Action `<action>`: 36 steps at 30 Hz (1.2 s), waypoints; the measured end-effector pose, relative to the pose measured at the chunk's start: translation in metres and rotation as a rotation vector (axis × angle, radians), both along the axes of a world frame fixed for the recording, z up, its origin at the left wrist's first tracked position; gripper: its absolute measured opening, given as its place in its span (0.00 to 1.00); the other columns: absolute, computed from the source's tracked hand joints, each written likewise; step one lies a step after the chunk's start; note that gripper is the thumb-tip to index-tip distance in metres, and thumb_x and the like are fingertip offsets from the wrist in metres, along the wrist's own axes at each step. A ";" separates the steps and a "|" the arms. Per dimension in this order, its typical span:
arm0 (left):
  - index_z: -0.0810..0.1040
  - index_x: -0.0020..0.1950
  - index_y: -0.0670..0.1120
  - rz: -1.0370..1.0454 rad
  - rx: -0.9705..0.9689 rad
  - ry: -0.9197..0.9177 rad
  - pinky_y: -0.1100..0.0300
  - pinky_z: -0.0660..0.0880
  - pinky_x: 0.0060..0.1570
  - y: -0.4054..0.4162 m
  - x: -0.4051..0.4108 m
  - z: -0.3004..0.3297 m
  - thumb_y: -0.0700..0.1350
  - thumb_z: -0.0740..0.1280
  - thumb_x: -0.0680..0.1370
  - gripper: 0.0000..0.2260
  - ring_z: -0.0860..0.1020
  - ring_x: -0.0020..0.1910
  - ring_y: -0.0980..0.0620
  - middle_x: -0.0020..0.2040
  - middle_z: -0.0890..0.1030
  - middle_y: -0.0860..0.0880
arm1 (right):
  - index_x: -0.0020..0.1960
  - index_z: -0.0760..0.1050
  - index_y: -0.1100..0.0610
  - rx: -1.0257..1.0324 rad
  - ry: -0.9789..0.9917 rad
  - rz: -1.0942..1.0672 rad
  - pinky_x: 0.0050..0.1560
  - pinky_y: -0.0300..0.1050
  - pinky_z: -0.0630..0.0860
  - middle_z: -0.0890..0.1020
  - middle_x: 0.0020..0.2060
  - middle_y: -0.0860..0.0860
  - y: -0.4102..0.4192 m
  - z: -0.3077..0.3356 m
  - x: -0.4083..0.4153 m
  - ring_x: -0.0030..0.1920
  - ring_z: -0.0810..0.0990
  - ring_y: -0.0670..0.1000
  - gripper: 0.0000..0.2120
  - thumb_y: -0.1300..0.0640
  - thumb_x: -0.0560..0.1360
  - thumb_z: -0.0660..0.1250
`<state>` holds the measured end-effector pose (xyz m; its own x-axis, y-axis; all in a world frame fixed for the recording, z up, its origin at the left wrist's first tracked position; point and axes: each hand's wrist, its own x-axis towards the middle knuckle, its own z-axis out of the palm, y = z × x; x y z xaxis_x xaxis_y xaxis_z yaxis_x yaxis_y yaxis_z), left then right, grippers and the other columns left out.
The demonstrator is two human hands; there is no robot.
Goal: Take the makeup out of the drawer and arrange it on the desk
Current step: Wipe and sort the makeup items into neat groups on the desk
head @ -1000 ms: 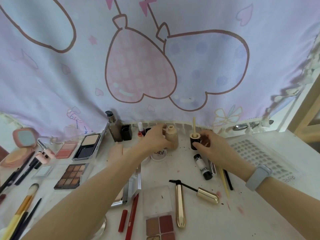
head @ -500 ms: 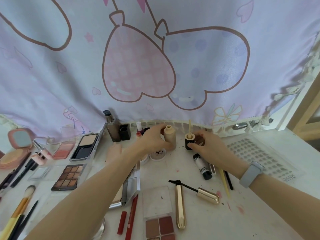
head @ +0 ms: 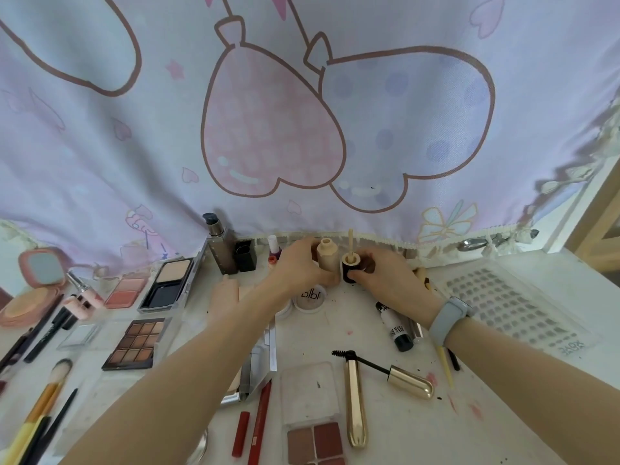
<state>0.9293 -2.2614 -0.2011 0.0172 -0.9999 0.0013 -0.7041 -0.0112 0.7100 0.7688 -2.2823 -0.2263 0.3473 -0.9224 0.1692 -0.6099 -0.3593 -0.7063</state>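
At the far edge of the stained white desk (head: 385, 431), under a curtain (head: 302, 112) with heart balloons, the left hand (head: 298, 263) grasps one open beige bottle (head: 327, 260) and the right hand (head: 382, 276) grasps its black cap (head: 350, 268), wand upward. Near the front edge lie two gold mascara parts (head: 355, 404), two red pencils (head: 258, 427) and three palettes (head: 132, 344); brushes at the left edge are cut off.

Both arms outstretched; left hand (head: 298, 263), right hand (head: 385, 276) curled, gripping.
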 end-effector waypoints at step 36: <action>0.70 0.62 0.60 -0.003 -0.463 0.055 0.76 0.68 0.50 0.185 -0.014 0.021 0.42 0.67 0.76 0.19 0.71 0.53 0.70 0.53 0.70 0.68 | 0.55 0.64 0.43 0.239 -0.443 0.250 0.37 0.34 0.74 0.83 0.40 0.44 0.135 0.043 -0.023 0.31 0.77 0.45 0.21 0.61 0.72 0.69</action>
<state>0.9156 -2.0765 -0.1804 0.0272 -0.8941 0.4471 -0.6647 0.3179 0.6761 0.7455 -2.1473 -0.1831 0.5042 -0.8514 0.1447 -0.1535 -0.2533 -0.9551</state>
